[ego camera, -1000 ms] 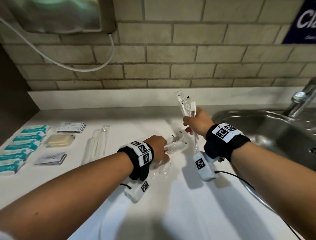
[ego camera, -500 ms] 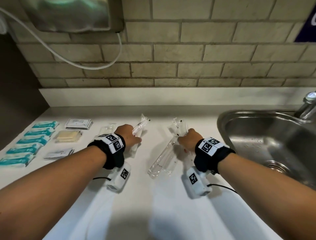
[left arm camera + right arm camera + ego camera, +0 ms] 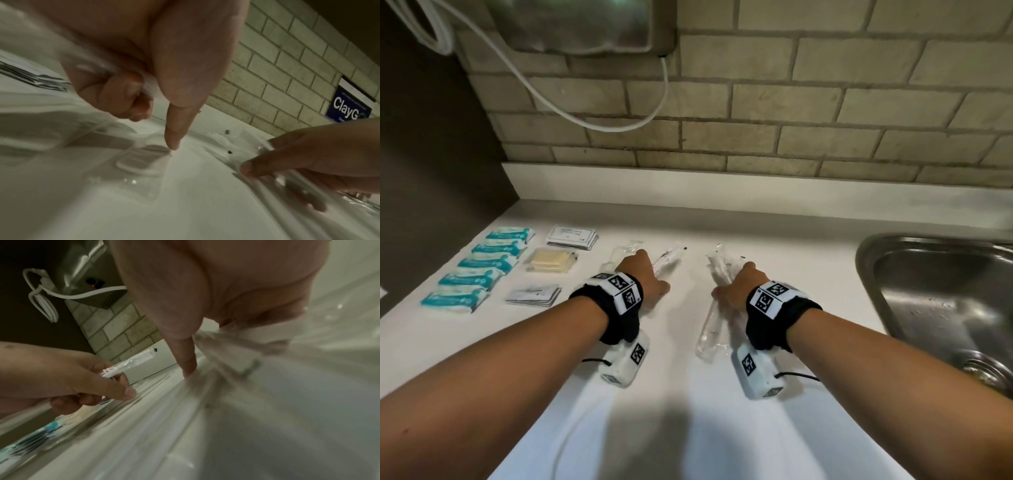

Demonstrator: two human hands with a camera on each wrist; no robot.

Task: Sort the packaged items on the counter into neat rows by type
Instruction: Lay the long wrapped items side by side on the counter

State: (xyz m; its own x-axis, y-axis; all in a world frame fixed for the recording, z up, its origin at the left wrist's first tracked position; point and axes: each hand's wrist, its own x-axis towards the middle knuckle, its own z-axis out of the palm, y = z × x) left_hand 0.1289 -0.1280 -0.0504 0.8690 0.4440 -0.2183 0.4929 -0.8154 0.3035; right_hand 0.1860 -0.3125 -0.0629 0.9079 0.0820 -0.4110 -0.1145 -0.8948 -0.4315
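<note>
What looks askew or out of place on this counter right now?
Nothing spilled or damaged. Only the clear sleeves under the right hand lie loosely bunched, unlike the teal packets in a tidy column at left.

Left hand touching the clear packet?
Touching. Left wrist view shows the left hand with fingers curled round the clear packet, thumb pressed against it.

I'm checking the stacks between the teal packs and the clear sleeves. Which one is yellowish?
The middle stack: its contents are pale yellow. The stack behind it by the wall is white with print; the nearest stack is greyish white.
</note>
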